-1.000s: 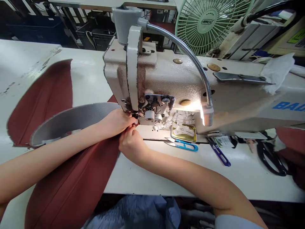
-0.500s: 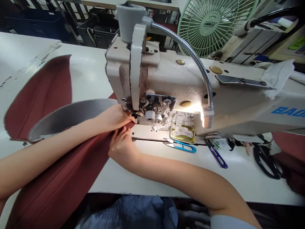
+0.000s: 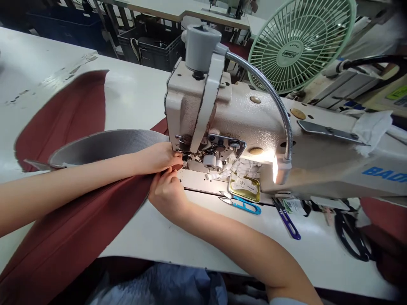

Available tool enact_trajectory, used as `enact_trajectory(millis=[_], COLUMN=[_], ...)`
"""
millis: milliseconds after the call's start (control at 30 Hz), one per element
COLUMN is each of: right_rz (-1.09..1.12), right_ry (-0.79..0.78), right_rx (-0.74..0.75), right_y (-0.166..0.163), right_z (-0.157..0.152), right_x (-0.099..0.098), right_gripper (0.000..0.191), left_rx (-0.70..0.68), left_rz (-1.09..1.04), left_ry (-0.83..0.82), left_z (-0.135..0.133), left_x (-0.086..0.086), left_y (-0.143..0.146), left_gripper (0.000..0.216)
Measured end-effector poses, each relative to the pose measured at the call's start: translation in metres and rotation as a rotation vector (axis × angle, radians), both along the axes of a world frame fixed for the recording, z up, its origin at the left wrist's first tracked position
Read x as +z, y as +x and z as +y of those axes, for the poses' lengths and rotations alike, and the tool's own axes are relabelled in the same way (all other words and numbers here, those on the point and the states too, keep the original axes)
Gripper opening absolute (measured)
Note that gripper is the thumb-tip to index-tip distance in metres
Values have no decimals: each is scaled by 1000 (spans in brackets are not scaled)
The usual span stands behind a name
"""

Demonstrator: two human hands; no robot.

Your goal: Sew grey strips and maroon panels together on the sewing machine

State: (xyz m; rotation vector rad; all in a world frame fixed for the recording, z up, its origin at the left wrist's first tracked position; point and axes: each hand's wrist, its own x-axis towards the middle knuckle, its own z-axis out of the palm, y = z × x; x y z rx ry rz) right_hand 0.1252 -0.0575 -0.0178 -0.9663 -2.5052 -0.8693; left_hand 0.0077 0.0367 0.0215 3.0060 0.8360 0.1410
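A maroon fabric piece with a grey mesh backing runs from the lower left up to the presser foot of the sewing machine. My left hand presses the cloth close beside the needle area, its fingers closed on the edge and partly hidden by the machine head. Just below it, my right hand pinches the same edge in front of the foot, fingers curled. The needle itself is hidden. Behind my left wrist, the grey mesh lining curves upward, and another maroon panel part spreads flat on the table.
Blue thread snips and a small metal tin lie right of the hands. Farther right are purple snips and black-handled scissors. A lit lamp hangs over the machine bed. A green fan stands behind.
The camera view has shifted, so the machine appears farther right and lower. Both hands stay by the presser foot, still on the maroon fabric, with little visible movement against the machine.
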Motion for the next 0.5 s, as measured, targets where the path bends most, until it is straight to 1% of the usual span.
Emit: enact_trajectory(millis=[33, 133, 233, 333, 500], right_rz=[-5, -53, -67, -50, -51], right_ry=[-27, -191, -289, -317, -287], right_rx=[10, 31, 13, 9, -17], right_y=[0, -1, -1, -1, -1], right_z=[2, 7, 11, 14, 20], right_x=[0, 1, 4, 7, 5], right_gripper=[34, 37, 37, 35, 35], left_rx=[-7, 24, 26, 7, 63], left_rz=[-11, -71, -139, -166, -203], left_ry=[-27, -90, -73, -77, -166], left_z=[2, 9, 14, 17, 22], left_x=[0, -1, -2, 1, 8], left_y=[-1, -3, -4, -4, -2], left_gripper=[16, 17, 17, 19, 23])
